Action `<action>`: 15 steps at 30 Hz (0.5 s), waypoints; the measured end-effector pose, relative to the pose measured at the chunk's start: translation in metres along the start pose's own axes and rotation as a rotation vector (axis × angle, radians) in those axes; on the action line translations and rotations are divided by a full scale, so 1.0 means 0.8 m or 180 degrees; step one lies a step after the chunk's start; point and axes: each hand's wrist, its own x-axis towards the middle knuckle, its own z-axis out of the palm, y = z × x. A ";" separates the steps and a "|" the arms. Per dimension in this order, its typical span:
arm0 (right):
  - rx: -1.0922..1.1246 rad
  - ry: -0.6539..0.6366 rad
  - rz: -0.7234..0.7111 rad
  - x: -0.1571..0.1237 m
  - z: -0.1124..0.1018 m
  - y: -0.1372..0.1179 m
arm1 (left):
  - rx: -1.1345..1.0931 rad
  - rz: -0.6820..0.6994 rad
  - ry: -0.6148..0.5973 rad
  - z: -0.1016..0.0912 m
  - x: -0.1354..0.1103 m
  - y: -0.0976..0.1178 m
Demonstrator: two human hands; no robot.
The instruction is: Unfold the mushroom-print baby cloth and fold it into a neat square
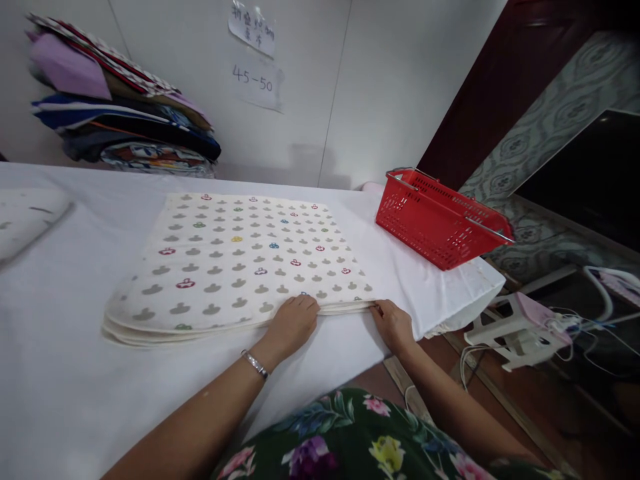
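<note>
A folded cream tablecloth [227,267] with grey mushroom-like prints, a few of them coloured, lies flat in several layers on the white-covered table [65,387]. Its left front corner is rounded, and the stacked edges show along the front. My left hand [295,325], with a silver bracelet at the wrist, is closed on the middle of the front edge, knuckles up. At the right front corner, my right hand [393,325] pinches the layers between thumb and fingers. The undersides of the fingers on both hands are hidden.
A red plastic basket [420,223] with metal handles stands at the table's right end. Folded fabrics [135,120] are piled at the back left. Another pale printed cloth [30,217] lies at the left edge. A white stool [520,327] and cables are on the floor to the right.
</note>
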 end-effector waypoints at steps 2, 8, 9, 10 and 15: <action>-0.0009 -0.0021 0.0079 0.002 0.000 -0.001 | 0.0013 0.0005 -0.0018 0.000 0.001 0.001; 0.0148 0.0003 0.0007 0.009 0.005 0.001 | 0.0020 0.0046 -0.0032 0.000 0.002 0.001; 0.0205 0.0062 -0.0064 0.010 0.006 0.003 | 0.0015 0.0049 -0.0031 0.000 0.002 0.001; 0.0279 0.0134 -0.0169 0.009 0.008 0.005 | 0.0000 0.0053 -0.0027 0.000 0.002 0.001; 0.0694 0.0436 -0.0729 0.002 0.004 0.022 | -0.0135 0.0081 0.0053 0.002 0.000 -0.001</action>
